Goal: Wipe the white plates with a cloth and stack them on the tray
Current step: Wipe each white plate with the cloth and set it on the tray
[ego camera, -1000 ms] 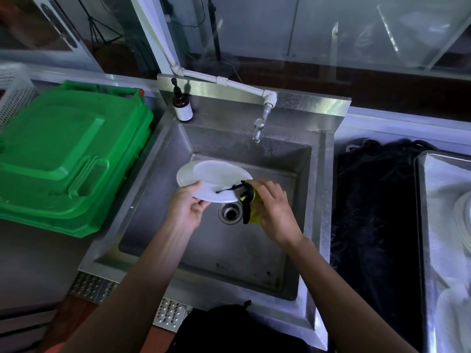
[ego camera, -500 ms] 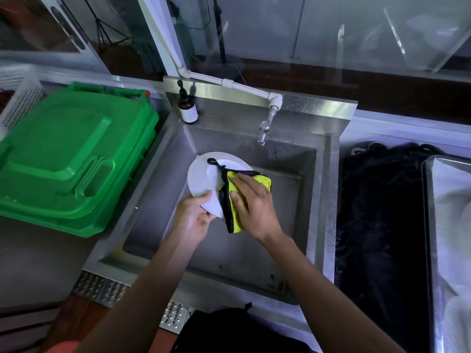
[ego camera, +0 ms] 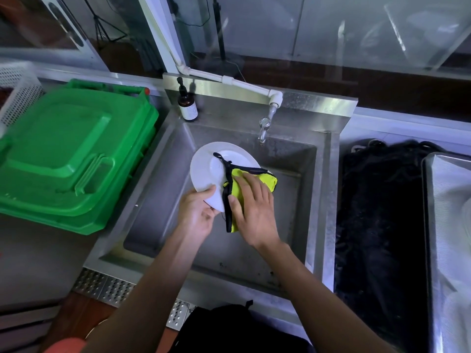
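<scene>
White plate [ego camera: 206, 171] hangs tilted over the steel sink [ego camera: 326, 200], its near rim pinched by the left hand [ego camera: 196, 215]. Right hand [ego camera: 252, 212], fingers flat, presses the yellow cloth [ego camera: 265, 180] onto the plate's right half. Its unwiped face lies to the left of the cloth; the tray [ego camera: 428, 225] sits well off to the right.
</scene>
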